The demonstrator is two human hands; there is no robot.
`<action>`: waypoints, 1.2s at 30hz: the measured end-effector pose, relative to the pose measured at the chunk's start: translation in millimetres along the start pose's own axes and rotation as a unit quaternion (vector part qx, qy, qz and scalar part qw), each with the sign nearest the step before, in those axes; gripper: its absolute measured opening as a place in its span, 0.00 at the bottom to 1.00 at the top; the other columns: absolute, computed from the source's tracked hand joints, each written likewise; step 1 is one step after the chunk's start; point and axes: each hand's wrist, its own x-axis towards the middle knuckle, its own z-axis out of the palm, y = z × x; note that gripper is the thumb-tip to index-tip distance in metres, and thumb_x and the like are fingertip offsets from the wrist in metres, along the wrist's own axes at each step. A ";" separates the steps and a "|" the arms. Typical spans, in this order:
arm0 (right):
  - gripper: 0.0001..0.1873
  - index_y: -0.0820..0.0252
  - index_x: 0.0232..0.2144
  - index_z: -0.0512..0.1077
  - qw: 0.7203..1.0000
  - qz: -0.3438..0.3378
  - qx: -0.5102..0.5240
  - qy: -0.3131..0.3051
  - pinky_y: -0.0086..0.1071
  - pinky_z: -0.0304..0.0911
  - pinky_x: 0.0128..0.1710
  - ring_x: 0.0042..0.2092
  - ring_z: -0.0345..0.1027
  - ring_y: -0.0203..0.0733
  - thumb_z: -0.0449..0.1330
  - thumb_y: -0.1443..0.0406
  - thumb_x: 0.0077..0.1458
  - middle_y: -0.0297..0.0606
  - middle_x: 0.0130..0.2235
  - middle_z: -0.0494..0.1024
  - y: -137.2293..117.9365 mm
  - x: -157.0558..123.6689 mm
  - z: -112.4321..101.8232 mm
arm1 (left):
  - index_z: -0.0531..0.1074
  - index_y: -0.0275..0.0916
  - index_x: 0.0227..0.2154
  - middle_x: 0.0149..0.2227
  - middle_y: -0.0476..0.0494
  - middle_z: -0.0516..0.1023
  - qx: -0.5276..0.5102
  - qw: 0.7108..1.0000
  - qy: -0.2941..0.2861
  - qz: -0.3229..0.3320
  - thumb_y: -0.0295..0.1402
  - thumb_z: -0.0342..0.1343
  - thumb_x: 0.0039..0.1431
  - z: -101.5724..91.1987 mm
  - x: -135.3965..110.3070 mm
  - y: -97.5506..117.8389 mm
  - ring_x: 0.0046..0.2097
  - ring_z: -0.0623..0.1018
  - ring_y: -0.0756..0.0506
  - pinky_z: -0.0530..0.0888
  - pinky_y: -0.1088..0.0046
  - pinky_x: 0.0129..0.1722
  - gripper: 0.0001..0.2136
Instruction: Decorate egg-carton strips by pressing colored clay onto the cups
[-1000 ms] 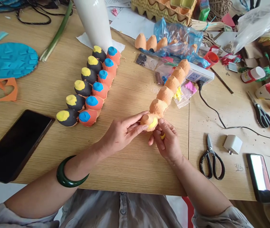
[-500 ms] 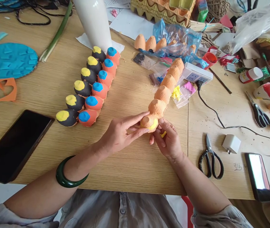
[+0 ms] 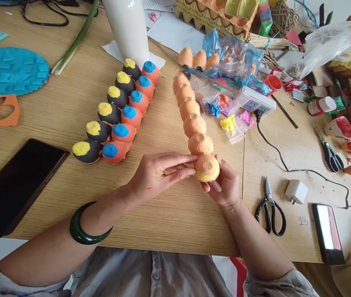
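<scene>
An orange egg carton strip (image 3: 194, 124), a single row of bumps, points away from me with its near end between my hands. Yellow clay (image 3: 207, 178) is pressed along the lower rim of the nearest bump. My left hand (image 3: 160, 171) pinches that end from the left, fingertips at the joint beside the bump. My right hand (image 3: 226, 181) grips it from the right, thumb along its side; some of its fingers are hidden behind the strip. To the left lie two finished-looking rows, black bumps with yellow caps (image 3: 104, 109) and orange-red bumps with blue caps (image 3: 129, 112).
A dark phone (image 3: 24, 185) lies at left, near a blue oval piece (image 3: 13, 71). Clay packets (image 3: 229, 123), a power strip (image 3: 254, 100) and a blue plastic bag (image 3: 234, 53) sit beyond my hands. Scissors (image 3: 271, 206), a white charger (image 3: 296, 191) and a lit phone (image 3: 328, 233) are at right.
The strip's far end has swung left, and its near end has shifted slightly right. The yellow piece that showed by my right hand's fingers is no longer visible.
</scene>
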 end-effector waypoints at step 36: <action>0.14 0.57 0.31 0.74 0.999 0.044 -0.002 -0.028 0.32 0.63 0.16 0.13 0.37 0.30 0.64 0.52 0.55 0.20 0.13 0.60 8.8 1.8 -5.4 | 0.81 0.38 0.32 0.27 0.43 0.85 -0.357 0.904 -0.108 -0.207 0.44 0.66 0.65 9.3 0.0 5.9 0.35 0.86 0.42 0.84 0.64 0.39 0.14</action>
